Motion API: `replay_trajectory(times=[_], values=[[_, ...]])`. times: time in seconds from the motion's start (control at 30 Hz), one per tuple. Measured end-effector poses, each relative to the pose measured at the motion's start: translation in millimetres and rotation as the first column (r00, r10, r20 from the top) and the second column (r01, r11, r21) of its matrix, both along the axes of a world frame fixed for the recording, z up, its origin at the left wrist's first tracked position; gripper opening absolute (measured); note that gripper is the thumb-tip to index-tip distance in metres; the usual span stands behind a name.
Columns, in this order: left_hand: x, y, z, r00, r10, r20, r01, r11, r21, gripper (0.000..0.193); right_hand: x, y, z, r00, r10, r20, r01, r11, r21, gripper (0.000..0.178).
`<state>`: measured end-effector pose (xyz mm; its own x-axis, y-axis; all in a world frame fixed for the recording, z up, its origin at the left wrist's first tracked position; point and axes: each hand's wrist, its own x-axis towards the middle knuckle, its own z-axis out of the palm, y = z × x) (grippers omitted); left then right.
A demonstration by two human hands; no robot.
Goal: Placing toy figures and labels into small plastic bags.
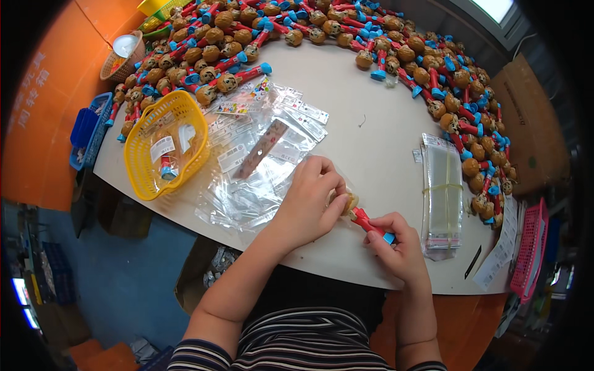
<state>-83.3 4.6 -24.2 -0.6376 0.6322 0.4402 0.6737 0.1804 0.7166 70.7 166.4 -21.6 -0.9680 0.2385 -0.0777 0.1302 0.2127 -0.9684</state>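
Note:
A toy with a brown head, red handle and blue base point(362, 217) is between my hands, above the front part of the table. My right hand point(399, 247) is closed round its lower end, thumb and fingers near the blue base. My left hand point(314, 201) pinches a clear plastic bag point(339, 175) at the toy's head, which is partly hidden by the fingers. The head appears to be at the bag's mouth; how far in, I cannot tell. Left of that hand spreads a pile of clear printed bags point(247, 179).
Many similar toys point(223, 83) heap along the table's far and right edges. A yellow basket point(133, 154) with a bagged toy stands at left. A banded stack of clear bags point(442, 198) lies at right, near a black blade-like tool point(473, 261) and a pink basket point(531, 247).

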Motion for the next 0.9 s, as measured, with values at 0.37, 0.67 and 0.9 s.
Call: replay_trajectory(times=[0.37, 0.67, 0.9], values=[[6, 4, 1, 0.912, -0.275, 0.305, 0.259, 0.962, 0.092, 0.012, -3, -4, -10, 0.970, -0.206, 0.131, 0.245, 0.823, -0.512, 0.012], [14, 2, -13, 0.968, -0.218, 0.121, 0.231, 0.968, -0.101, 0.011, 2, -18, -16, 0.987, -0.140, 0.077, 0.160, 0.869, -0.468, 0.025], [10, 2, -10, 0.897, -0.317, 0.308, 0.343, 0.939, -0.031, 0.012, 24, -15, -13, 0.939, -0.216, -0.267, 0.314, 0.856, 0.412, 0.035]])
